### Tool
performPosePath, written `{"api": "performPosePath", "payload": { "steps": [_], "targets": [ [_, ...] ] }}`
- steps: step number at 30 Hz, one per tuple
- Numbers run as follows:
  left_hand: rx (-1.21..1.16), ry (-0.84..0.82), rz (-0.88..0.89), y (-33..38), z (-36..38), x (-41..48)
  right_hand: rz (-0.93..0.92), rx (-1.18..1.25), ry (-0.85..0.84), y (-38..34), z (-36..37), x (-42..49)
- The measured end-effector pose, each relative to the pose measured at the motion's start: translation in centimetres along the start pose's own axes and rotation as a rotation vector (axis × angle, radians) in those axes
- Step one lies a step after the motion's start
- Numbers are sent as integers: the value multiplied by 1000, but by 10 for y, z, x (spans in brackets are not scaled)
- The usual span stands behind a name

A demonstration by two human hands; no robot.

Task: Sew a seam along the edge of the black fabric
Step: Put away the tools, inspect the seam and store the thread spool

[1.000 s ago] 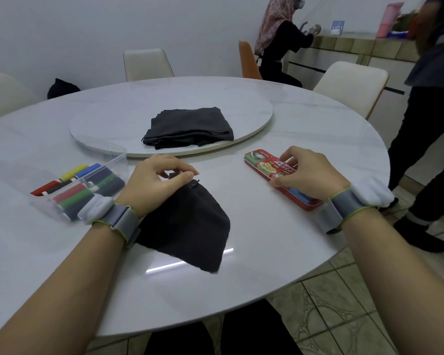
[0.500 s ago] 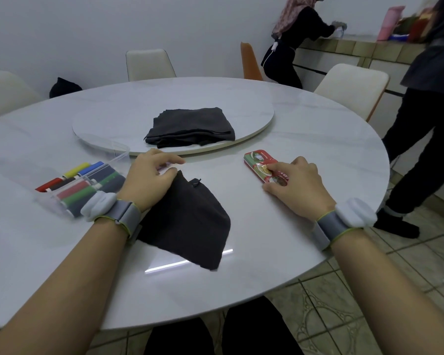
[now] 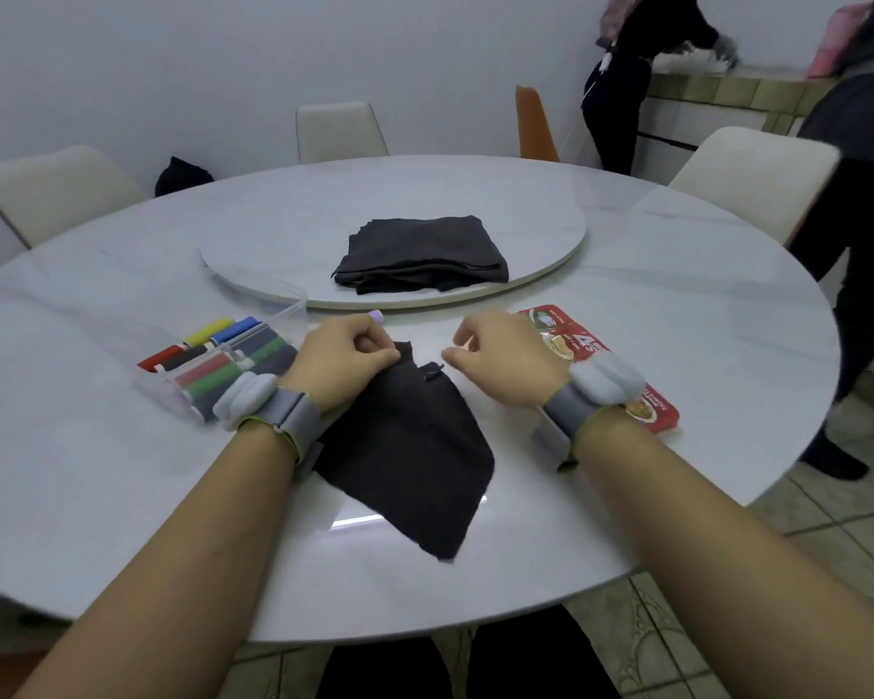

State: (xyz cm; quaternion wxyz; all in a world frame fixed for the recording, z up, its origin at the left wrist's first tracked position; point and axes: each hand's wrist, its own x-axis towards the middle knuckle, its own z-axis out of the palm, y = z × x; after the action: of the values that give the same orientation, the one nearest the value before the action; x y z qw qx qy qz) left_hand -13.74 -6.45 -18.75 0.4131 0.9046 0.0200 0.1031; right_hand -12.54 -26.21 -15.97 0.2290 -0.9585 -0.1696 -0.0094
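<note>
We find the left hand (image 3: 344, 360) pinching the fabric's (image 3: 415, 446) 12 o'clock edge; the right hand (image 3: 505, 360), at 2 o'clock, is curled, contents undeterminable.

On the round white table (image 3: 122, 471) the left hand (image 3: 341, 363) pinches the far corner of the black fabric (image 3: 410, 456), which lies flat. The right hand (image 3: 500, 363) is just beside it, with fingers curled; whether they hold anything is too small to tell. A thread box (image 3: 218, 365) stands at the left and a red tin (image 3: 576, 338) at the right.
</note>
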Motion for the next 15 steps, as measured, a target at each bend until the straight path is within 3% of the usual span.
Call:
{"api": "performPosePath", "payload": {
  "steps": [6, 9, 11, 15],
  "targets": [
    [-31, -55, -24, -1, -2, 2, -32, 110, -143, -10, 13, 21],
    [-78, -136, -51, 1, -2, 2, -64, 187, -85, -2, 18, 21],
    [-180, -82, -43, 6, -3, 1, -33, 391, 28, 2, 19, 22],
    [-489, 94, -28, 14, -10, 0, 108, 1088, 238, 3, 8, 24]
  ]
}}
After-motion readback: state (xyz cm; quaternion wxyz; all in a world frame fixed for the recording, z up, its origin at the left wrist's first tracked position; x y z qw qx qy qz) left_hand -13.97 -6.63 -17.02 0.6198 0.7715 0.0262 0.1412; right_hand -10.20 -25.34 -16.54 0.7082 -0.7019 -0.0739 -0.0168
